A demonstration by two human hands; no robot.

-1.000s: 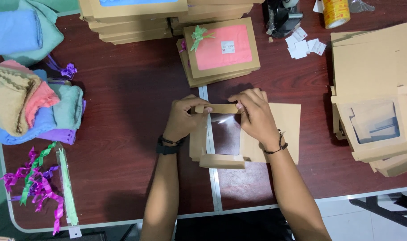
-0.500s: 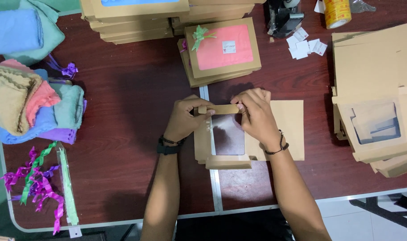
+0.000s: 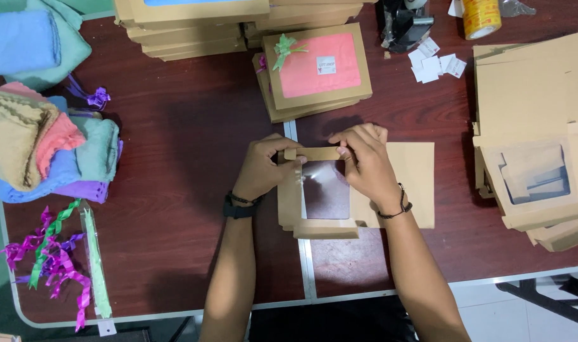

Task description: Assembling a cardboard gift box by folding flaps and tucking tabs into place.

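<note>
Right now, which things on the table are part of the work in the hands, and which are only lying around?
In hand:
- left hand
- right hand
- flat brown window box

Lying about:
- finished box with pink cloth
- folded towels
- ribbons
- tape roll
- flat box stack

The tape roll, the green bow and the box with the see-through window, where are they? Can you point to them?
tape roll (image 3: 481,17), head view, on its yellow side.
green bow (image 3: 284,47), head view, on its looped middle.
window box (image 3: 326,190), head view, on the clear window between the hands.
</note>
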